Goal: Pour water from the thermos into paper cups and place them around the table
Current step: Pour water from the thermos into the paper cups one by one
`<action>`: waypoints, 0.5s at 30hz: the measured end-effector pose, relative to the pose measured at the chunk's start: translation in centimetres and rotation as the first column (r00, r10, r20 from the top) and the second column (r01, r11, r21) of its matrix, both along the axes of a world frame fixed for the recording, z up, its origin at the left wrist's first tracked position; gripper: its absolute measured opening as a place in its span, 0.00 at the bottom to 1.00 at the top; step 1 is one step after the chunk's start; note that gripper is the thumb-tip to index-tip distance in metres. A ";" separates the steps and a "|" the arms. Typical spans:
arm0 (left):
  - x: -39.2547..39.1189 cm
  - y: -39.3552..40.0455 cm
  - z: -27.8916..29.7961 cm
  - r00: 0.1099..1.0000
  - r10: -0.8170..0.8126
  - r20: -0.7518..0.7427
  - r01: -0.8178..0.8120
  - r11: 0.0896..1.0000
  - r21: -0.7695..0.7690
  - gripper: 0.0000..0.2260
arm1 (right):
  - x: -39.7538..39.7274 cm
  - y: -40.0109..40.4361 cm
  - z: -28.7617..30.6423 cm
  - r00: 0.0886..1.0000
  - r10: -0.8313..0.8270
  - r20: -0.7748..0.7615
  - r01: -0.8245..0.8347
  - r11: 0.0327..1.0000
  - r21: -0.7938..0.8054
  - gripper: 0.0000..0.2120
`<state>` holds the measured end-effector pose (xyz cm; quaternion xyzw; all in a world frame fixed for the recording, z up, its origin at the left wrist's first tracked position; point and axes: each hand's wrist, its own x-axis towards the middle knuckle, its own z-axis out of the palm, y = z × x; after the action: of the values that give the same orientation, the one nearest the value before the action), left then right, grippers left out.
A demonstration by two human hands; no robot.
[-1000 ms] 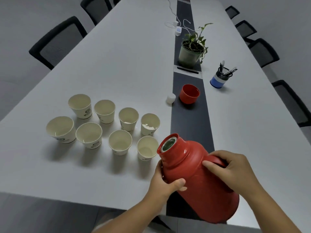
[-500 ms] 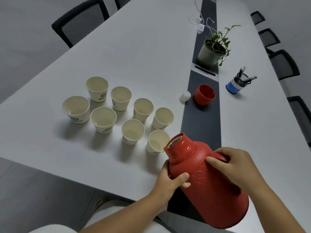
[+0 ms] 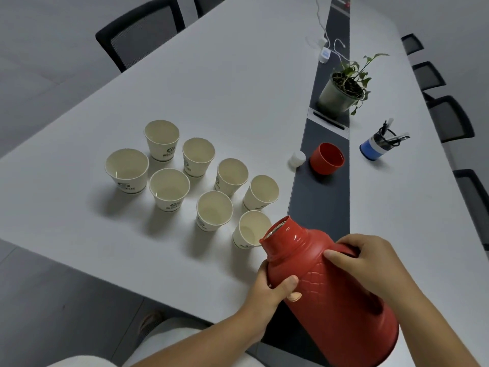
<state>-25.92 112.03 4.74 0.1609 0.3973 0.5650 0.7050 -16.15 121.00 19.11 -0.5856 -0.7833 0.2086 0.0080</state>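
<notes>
Right hand (image 3: 370, 263) wrapped over the handle of the red thermos (image 3: 333, 295), fingers curled round it; left hand (image 3: 272, 290) cupped under the neck side of the body, thumb pressed on the front, steadying the tilt. Thermos uncapped, held tilted with its open mouth leaning far-left, directly over the rim of the nearest paper cup (image 3: 250, 230) at the right end of the near row. No stream of water discernible at the mouth; whether pouring has begun cannot be told. Eight paper cups grouped in two slanting rows on the white table (image 3: 238, 83), left of the dark centre strip (image 3: 322, 202): near row of four, far row of four, all upright and close together without clear contact. Fill levels unclear; some pale content perhaps visible in the nearest cup and in the cup just beyond it (image 3: 262, 192), the others apparently dry. Red cap (image 3: 327, 158) lying on the dark strip, white stopper (image 3: 297, 159) just left of it. Farther off, potted plant (image 3: 341, 91), blue pen holder (image 3: 377, 147), charger cable (image 3: 325, 53); chairs (image 3: 140, 35) along both sides. Judged stage: early, filling barely started, most cups still to fill, and no cup yet set out round the table.
</notes>
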 end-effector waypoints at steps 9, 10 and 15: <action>-0.1 0.3 0.4 0.997 -0.008 0.071 0.008 1.000 -0.004 0.21 | -0.9 0.8 0.2 0.997 0.031 0.066 -0.030 1.000 -0.008 0.03; -0.1 0.3 0.4 0.997 -0.010 0.076 0.011 1.000 -0.008 0.19 | -0.9 0.8 0.3 0.997 0.033 0.074 -0.032 0.999 -0.010 0.04; -0.3 0.3 0.5 0.995 -0.005 0.105 0.006 1.000 -0.007 0.18 | -1.1 1.0 0.3 0.996 0.037 0.084 -0.036 0.999 -0.013 0.04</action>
<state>-26.27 112.38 5.24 0.1297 0.3615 0.5693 0.7269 -17.26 122.00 19.43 -0.5794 -0.7924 0.1881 -0.0322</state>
